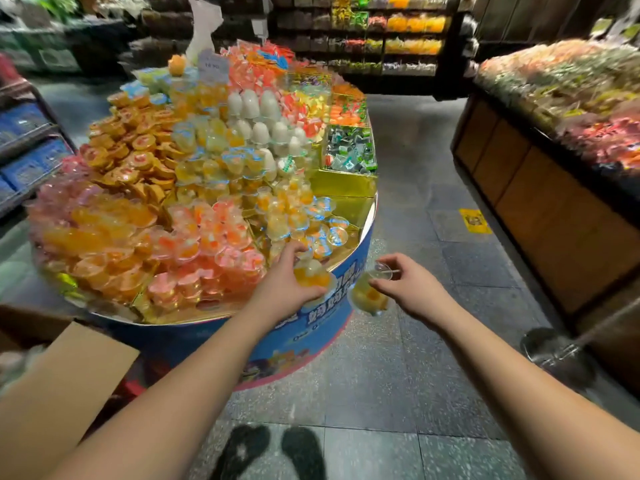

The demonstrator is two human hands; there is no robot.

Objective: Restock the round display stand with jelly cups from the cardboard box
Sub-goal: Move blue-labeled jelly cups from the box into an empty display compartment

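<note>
The round display stand point(304, 341) has a blue printed wall and gold trays heaped with jelly cups in orange, pink, yellow and white. My left hand point(287, 285) holds a clear jelly cup with orange fruit point(313, 277) over the stand's near right rim. My right hand point(405, 285) grips a second, tilted jelly cup point(369, 296) just off the rim, above the floor. The cardboard box point(62, 386) shows at the lower left, its flap up and its inside hidden.
A wooden-sided counter point(540, 209) piled with sweets runs along the right. A metal post base point(550, 351) stands on the floor before it. Shelves of packets point(381, 36) line the back, blue crates point(27, 161) stack at left. My shoes point(273, 452) stand on grey tiles.
</note>
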